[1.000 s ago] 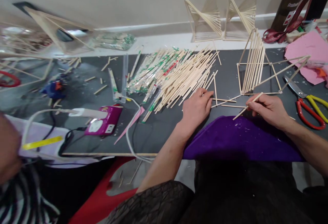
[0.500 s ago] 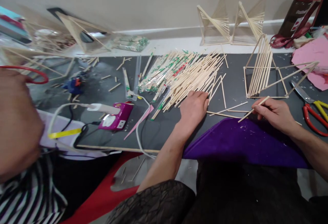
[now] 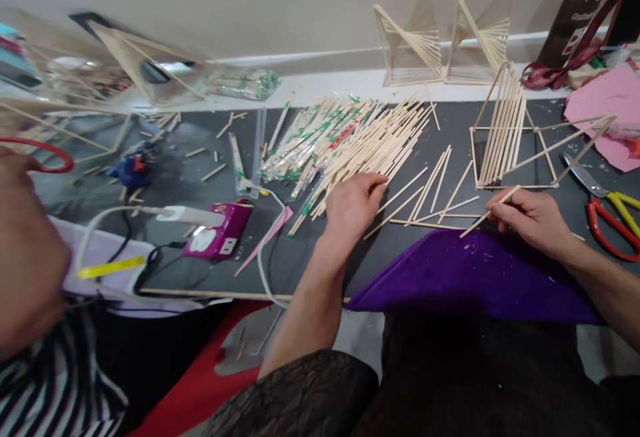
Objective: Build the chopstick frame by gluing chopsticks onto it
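My left hand [image 3: 354, 209] rests at the lower edge of the pile of wooden sticks [image 3: 385, 137], its fingers bent together; what they hold, if anything, is hidden. In my right hand [image 3: 530, 217] a single wooden stick [image 3: 487, 213] is pinched, slanting over the top of the purple cloth [image 3: 465, 274]. Several loose sticks [image 3: 426, 187] lie between my hands. Just beyond my right hand stands a stick frame [image 3: 506, 130] with a fan of parallel sticks.
Red-and-yellow scissors [image 3: 613, 214] and pink paper [image 3: 597, 107] lie at the right. Two finished-looking stick models [image 3: 413, 44] and a bottle [image 3: 573, 20] stand behind. At left are a purple power adapter [image 3: 217, 230], cables, a blue tool [image 3: 131, 167] and another person's hand [image 3: 25, 237].
My left hand has moved left and slightly up along the pile. More loose sticks now lie apart between my hands. My right hand still holds its stick.
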A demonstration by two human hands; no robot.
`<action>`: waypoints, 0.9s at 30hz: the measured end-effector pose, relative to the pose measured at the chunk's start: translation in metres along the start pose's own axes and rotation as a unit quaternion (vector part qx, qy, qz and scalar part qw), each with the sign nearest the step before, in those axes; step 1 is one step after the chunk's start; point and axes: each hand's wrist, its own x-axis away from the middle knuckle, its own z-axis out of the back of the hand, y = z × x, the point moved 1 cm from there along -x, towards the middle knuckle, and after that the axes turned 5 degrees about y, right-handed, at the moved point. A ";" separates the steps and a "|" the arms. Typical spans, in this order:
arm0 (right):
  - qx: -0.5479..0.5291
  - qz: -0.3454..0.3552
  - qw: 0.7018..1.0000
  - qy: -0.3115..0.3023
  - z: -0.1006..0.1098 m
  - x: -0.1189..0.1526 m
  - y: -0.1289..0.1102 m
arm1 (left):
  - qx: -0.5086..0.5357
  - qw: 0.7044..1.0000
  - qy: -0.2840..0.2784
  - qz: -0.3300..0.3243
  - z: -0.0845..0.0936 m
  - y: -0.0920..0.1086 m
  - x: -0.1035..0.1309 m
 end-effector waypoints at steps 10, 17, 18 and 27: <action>0.000 0.000 1.000 -0.014 0.001 0.000 -0.002 | -0.027 0.999 -0.026 0.027 0.006 -0.003 0.004; 0.008 -0.005 1.000 -0.007 0.002 0.000 0.000 | -0.127 0.988 -0.089 -0.013 -0.009 0.007 0.001; 0.009 -0.006 1.000 -0.006 0.002 0.000 0.000 | -0.124 0.989 -0.083 -0.012 -0.010 0.008 0.001; 0.001 0.003 1.000 -0.007 0.001 0.000 -0.004 | 0.434 0.879 -0.031 0.195 -0.009 0.011 -0.007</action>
